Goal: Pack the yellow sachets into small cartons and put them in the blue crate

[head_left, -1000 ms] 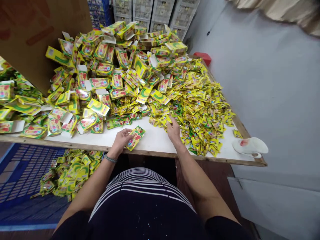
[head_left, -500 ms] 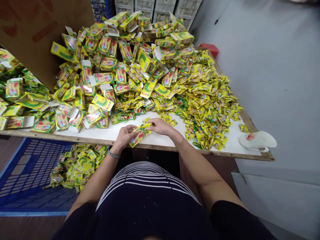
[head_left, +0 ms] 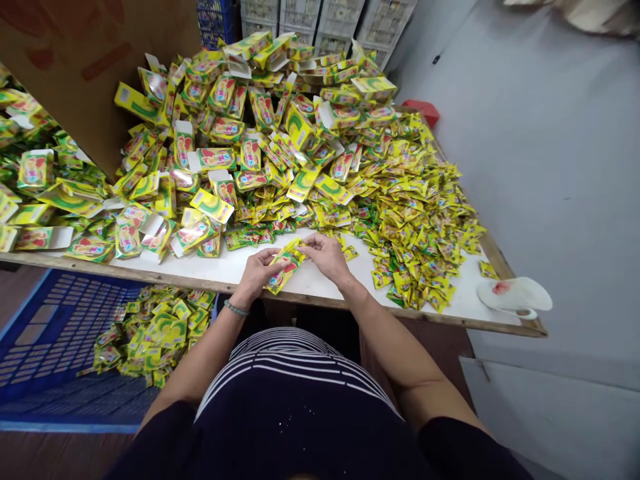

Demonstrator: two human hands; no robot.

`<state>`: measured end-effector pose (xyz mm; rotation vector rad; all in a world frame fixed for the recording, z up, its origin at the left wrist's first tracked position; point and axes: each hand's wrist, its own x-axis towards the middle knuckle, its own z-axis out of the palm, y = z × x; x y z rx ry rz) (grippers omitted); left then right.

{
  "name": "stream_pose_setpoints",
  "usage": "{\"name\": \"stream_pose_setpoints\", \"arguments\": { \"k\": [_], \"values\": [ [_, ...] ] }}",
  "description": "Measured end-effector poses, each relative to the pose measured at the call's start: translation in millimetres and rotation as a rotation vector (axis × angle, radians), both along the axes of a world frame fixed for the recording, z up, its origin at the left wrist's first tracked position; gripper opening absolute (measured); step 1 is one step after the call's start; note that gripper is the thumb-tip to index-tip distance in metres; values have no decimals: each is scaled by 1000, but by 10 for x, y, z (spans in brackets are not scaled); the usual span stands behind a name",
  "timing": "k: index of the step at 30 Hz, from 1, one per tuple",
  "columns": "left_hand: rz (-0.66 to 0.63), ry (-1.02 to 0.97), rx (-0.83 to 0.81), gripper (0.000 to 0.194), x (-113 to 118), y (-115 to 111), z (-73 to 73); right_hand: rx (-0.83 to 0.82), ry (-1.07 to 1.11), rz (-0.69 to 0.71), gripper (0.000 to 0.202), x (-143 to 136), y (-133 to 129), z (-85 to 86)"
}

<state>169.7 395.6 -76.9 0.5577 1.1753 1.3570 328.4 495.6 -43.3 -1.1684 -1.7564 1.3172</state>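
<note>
While both hands (head_left: 261,270) (head_left: 326,257) pinch one pack (head_left: 287,272), blue crate (head_left: 70,403) below, yellow packets (head_left: 160,331) heaped inside

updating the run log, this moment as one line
left hand: holds printed pack; right hand: at pack's far end, grip unclear; nearby: yellow sachet pile; lower left: blue basket

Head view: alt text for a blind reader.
A person's left hand holds a small yellow-green pack near a white tabletop's front edge, the right hand at its far end. Behind lie heaped boxes; right, loose yellow packets; below left, a blue crate of yellow packs.
</note>
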Motion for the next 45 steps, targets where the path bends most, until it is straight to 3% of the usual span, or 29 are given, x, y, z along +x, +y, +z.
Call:
{"name": "stream_pose_setpoints", "arguments": {
  "k": [4, 7, 9, 11, 15, 20, 24, 27, 31, 34, 39, 45],
  "values": [
    [-39, 246, 165, 54, 23, 91, -34, 30, 25, -59, 42, -7, 18, 67],
    [-72, 596, 268, 46, 11, 159, -74, 185, -49, -22, 35, 14, 56, 141],
    [-95, 725, 282, 38, 1, 179, -110, 294, -107, 32, 25, 23, 68, 164],
    [-104, 680, 284, 34, -2, 174, -153, 338, -142, 92, 15, 20, 62, 146],
    [-110, 416, 241, 36, 0, 110, -199, 267, -156, 141, 14, -16, 15, 12],
    [-121, 269, 167, 47, -66, -26, -93, 384, -212, 253, 12, -77, -38, -123],
    [-140, 315, 141, 51, -215, -125, -24, 592, -306, 261, 11, -143, -86, -149],
    [-155, 362, 147, 48, -312, -147, -62, 677, -362, 295, 17, -229, -161, -183],
    [-85, 280, 137, 53, -344, -130, -162, 657, -423, 368, 22, -321, -222, -257],
    [-36, 240, 144, 57, -336, -145, -210, 618, -389, 395, 16, -298, -211, -299],
    [35, 396, 154, 59, -333, -231, -240, 627, -326, 306, 15, -191, -211, -327],
    [78, 561, 167, 49, -296, -269, -235, 580, -315, 328, 16, -174, -237, -338]
  ]
}}
